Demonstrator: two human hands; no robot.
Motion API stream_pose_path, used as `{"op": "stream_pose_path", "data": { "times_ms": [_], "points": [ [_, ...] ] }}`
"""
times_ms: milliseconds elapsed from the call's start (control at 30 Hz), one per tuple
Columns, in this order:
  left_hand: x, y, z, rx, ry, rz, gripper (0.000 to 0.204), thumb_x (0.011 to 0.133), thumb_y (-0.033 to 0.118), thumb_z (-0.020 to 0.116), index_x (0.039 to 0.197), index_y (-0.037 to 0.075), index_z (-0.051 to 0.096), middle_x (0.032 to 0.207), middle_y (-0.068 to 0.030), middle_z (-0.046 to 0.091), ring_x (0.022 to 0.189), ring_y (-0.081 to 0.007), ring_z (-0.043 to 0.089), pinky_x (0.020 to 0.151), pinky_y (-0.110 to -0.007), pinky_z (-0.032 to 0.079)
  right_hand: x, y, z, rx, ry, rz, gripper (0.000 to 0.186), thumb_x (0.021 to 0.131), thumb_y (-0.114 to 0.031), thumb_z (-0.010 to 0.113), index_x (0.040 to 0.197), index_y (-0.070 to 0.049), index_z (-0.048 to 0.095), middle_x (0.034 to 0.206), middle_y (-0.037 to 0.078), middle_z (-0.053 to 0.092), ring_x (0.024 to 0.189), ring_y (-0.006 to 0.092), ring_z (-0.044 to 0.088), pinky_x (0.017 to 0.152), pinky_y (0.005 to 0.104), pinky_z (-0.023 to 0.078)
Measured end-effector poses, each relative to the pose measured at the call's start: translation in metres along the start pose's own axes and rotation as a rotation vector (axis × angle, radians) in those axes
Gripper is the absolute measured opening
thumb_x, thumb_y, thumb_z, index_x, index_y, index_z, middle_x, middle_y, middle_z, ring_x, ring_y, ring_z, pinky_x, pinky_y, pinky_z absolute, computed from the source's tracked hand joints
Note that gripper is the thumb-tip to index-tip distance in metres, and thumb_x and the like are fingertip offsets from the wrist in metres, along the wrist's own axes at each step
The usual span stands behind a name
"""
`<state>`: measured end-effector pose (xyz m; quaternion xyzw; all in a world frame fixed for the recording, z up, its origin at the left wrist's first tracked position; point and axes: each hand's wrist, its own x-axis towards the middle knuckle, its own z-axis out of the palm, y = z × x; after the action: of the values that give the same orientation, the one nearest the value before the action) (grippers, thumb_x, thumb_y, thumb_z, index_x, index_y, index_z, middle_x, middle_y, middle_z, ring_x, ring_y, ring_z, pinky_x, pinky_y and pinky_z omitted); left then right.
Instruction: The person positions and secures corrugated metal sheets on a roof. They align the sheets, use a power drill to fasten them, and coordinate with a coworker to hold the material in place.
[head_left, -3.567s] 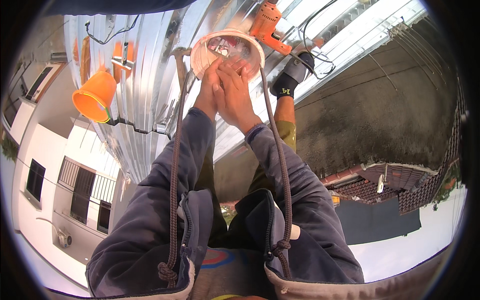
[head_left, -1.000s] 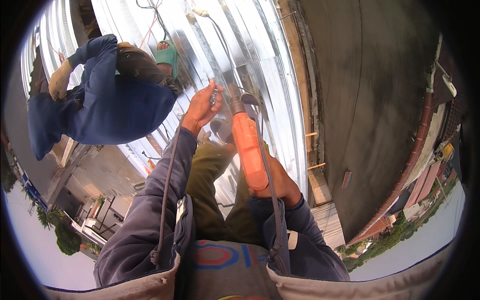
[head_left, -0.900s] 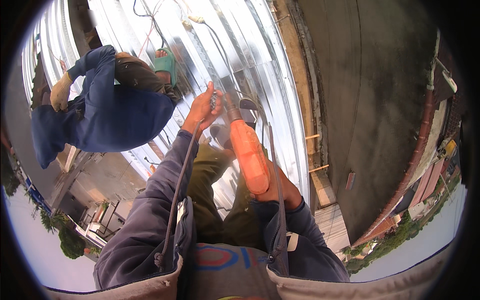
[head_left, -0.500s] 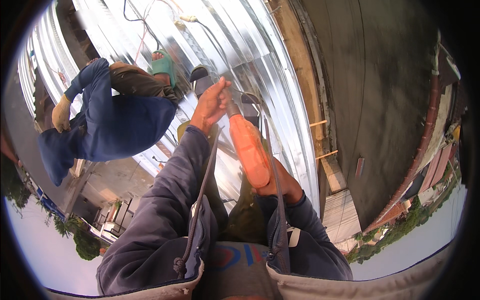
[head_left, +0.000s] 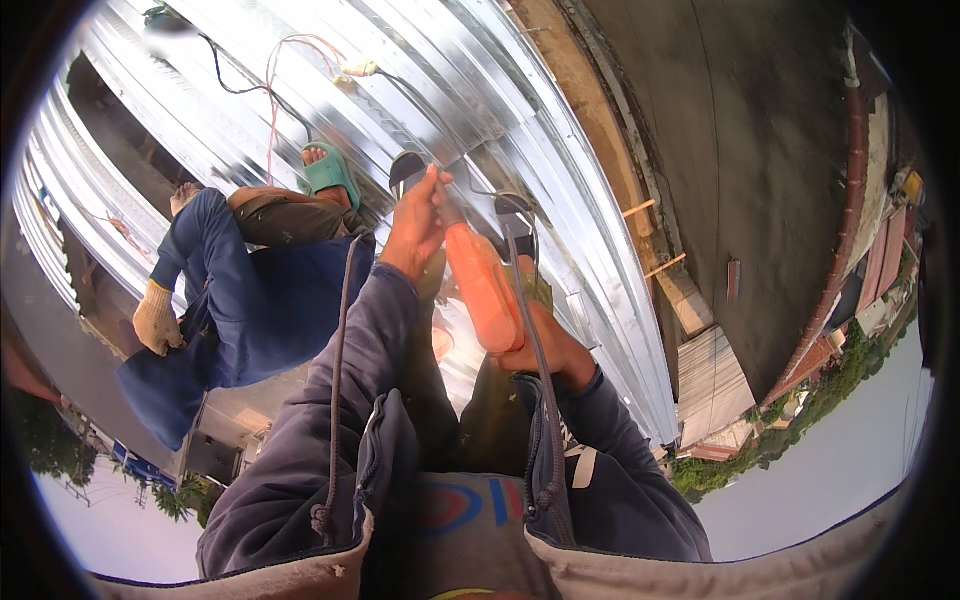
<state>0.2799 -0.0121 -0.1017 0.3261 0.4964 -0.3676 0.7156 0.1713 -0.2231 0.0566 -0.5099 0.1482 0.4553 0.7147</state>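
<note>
Gripping orange drill (head_left: 482, 285) — right hand (head_left: 545, 350) unchanged, left hand (head_left: 415, 225) higher.

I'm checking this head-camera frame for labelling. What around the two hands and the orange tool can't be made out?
- Tip of the orange tool: hidden behind the left hand.
- Right hand: its fingers wrap under the tool, so the grip is unseen.
- Co-worker's gloved hand: whatever it holds is too small to tell.
- Cable on the metal roof: its far end is blurred near the rim.

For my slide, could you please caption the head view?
On corrugated metal roofing, the right hand grips an orange power tool, left hand at its tip, beside a crouching co-worker.
</note>
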Motion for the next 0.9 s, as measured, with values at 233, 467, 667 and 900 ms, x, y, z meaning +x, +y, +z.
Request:
{"op": "stream_pose_path", "data": {
  "times_ms": [233,467,667,900],
  "points": [
    [-0.022,0.101,0.016,0.229,-0.02,-0.021,0.032,0.103,0.037,0.066,0.1,0.005,0.07,0.064,0.008,0.043,0.05,-0.0052,0.039,0.045,-0.021,0.033,0.035,-0.09,0.057,-0.052,0.181,-0.068,0.077,0.068,-0.01,0.079,0.138,0.001,0.05,0.112,0.012,0.065,0.101,0.0213,0.062,0.091,0.0347,0.05],
    [-0.014,0.142,0.017,0.22,0.006,-0.061,0.038,0.1,0.041,0.069,0.105,0.003,0.068,0.064,-0.0012,0.056,0.045,-0.0143,0.056,0.042,-0.029,0.05,0.07,-0.125,0.082,0.01,0.255,-0.059,0.07,0.073,-0.019,0.085,0.133,-0.001,0.051,0.117,0.017,0.068,0.11,0.0291,0.068,0.097,0.0389,0.052],
    [0.015,0.135,0.007,0.198,0.093,-0.083,0.037,0.102,0.041,0.066,0.105,0.004,0.068,0.064,-0.0015,0.057,0.044,-0.014,0.055,0.04,-0.03,0.049,0.093,-0.112,0.062,0.002,0.189,-0.005,0.08,0.071,-0.016,0.083,0.141,-0.001,0.047,0.123,0.016,0.065,0.112,0.0255,0.064,0.098,0.0387,0.05],
    [0.038,0.107,0.001,0.229,0.112,-0.155,0.036,0.103,0.041,0.063,0.102,0.005,0.068,0.064,-0.0022,0.057,0.046,-0.0157,0.056,0.042,-0.032,0.05,0.099,-0.088,0.041,0.048,0.241,0.072,0.072,0.071,-0.02,0.081,0.132,0.004,0.051,0.113,0.02,0.067,0.109,0.033,0.067,0.095,0.0404,0.052]
  ]
}}
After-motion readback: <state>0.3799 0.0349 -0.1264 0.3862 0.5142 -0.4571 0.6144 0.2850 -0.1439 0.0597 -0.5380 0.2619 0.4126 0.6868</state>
